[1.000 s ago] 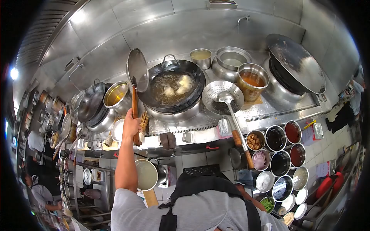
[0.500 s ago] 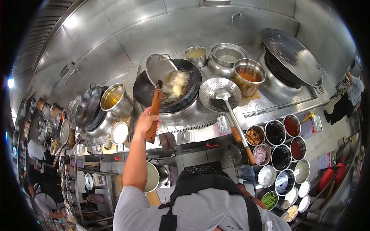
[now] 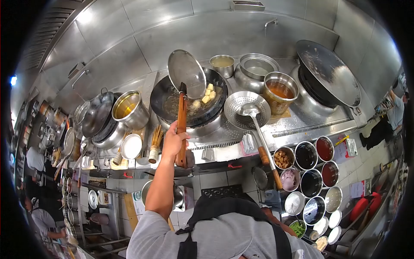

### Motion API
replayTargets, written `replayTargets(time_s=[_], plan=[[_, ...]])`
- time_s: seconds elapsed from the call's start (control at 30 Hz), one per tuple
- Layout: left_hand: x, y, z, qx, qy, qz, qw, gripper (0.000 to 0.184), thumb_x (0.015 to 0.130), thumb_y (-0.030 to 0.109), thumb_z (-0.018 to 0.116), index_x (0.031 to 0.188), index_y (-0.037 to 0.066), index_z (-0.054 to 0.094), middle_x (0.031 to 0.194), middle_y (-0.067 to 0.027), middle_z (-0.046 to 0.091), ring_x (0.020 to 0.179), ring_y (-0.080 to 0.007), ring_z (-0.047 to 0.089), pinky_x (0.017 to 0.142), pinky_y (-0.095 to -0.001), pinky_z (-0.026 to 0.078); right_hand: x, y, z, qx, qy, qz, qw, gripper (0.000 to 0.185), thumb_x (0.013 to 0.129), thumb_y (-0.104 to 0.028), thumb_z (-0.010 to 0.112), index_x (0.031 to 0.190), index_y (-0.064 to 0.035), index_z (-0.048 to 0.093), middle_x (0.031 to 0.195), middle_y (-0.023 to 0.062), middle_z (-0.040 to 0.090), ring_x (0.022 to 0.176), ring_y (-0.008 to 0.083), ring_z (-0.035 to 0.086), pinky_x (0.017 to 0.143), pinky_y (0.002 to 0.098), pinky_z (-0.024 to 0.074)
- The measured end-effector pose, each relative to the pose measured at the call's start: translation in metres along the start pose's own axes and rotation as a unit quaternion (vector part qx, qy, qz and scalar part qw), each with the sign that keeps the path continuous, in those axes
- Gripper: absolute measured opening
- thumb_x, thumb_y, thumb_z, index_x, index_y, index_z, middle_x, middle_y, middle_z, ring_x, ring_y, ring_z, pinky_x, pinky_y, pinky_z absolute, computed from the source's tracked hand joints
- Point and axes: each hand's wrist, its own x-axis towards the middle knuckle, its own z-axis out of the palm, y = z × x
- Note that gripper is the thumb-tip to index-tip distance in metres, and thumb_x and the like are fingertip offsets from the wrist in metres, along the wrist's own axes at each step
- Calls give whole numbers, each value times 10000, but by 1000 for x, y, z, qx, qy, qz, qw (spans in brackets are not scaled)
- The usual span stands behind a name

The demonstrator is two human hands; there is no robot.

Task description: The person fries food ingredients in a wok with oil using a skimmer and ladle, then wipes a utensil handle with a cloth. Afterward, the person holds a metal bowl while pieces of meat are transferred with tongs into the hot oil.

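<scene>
My left hand is wrapped round the long wooden handle of a mesh strainer. The round mesh head is tilted up over the black wok, at its back left side. Pale yellow cubes of food lie in the wok to the right of the mesh, some partly in the liquid. Of my right arm only a little skin shows low beside the apron; the right hand is not visible.
Right of the wok, a perforated ladle carries a solid ladle. Pots of amber liquid and yellow oil stand on either side. Sauce and ingredient tubs fill the lower right. Other people stand at both edges.
The strainer has swung more upright and shifted slightly right with my left hand. The food, bunched and bubbling before, now appears as separate cubes at the wok's right. A bamboo brush has come into sight.
</scene>
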Motion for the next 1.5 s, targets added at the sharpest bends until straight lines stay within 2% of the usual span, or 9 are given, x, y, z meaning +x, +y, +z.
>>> replayTargets(time_s=[0.23, 0.43, 0.5, 0.53, 0.63, 0.93, 1.2, 1.4, 1.5], plan=[[-9, 6, -43, -132, -16, -11, 991, 415, 834, 9, 544, 1226, 61, 419, 788, -114, 593, 542, -163, 558, 453, -293, 463, -8, -8, -23, -54, 20, -90, 994, 226, 782, -203, 553, 906, -74, 691, 915, 168, 667, 866, 328, 646, 784, 422, 517], [-4, 10, -30, -173, -35, -43, 983, 412, 817, -12, 546, 1198, 54, 405, 777, -113, 578, 572, -179, 553, 476, -310, 473, -4, -20, -31, 112, -30, 32, 993, 213, 820, -200, 546, 861, -29, 666, 771, 146, 642, 652, 285, 629, 604, 385, 511], [-1, 15, -11, -173, -60, -39, 982, 425, 805, -18, 554, 1193, 49, 393, 773, -117, 573, 567, -180, 554, 474, -313, 476, -32, -47, -67, 521, 56, 119, 843, 180, 843, -180, 514, 844, -45, 634, 675, 106, 562, 551, 230, 557, 504, 379, 478], [0, 21, 0, -170, -74, -32, 982, 427, 800, -21, 558, 1187, 50, 394, 773, -120, 572, 564, -179, 554, 472, -313, 476, -28, -33, -59, 304, 81, -56, 948, 165, 862, -173, 479, 851, -62, 599, 649, 74, 495, 512, 183, 492, 449, 358, 447], [8, 36, 38, -162, -124, -35, 978, 413, 793, -9, 566, 1169, 56, 407, 779, -122, 575, 555, -177, 552, 471, -306, 477, -48, -70, -97, 488, 13, 219, 845, 185, 872, -178, 471, 851, -43, 595, 667, 92, 516, 522, 191, 505, 430, 343, 432], [52, 33, 193, -228, -352, -73, 905, 447, 815, 34, 588, 1229, 82, 425, 855, -135, 575, 591, -164, 521, 486, -279, 424, -72, -40, -36, 342, 43, 107, 933, 201, 835, -178, 503, 878, -28, 631, 686, 122, 596, 567, 243, 576, 473, 364, 461], [70, 17, 259, -232, -384, -153, 881, 396, 837, 35, 563, 1196, 91, 407, 858, -119, 577, 613, -158, 539, 512, -285, 473, -80, -24, 14, 50, 180, -67, 980, 236, 739, -262, 547, 828, -90, 684, 850, 163, 661, 827, 333, 634, 756, 443, 509], [85, 59, 237, -164, -344, -84, 921, 409, 817, -9, 549, 1199, 50, 415, 822, -142, 607, 583, -184, 575, 481, -320, 497, -39, -2, 123, 45, 189, 57, 979, 202, 700, -241, 579, 762, -74, 674, 811, 147, 656, 790, 329, 633, 715, 445, 505], [105, 77, 228, -43, -284, 11, 958, 461, 795, -3, 553, 1231, 42, 412, 806, -132, 608, 579, -157, 576, 470, -308, 494, -77, -22, 53, 54, 185, 13, 981, 189, 668, -227, 579, 741, -77, 669, 799, 142, 656, 778, 328, 633, 704, 439, 504]])
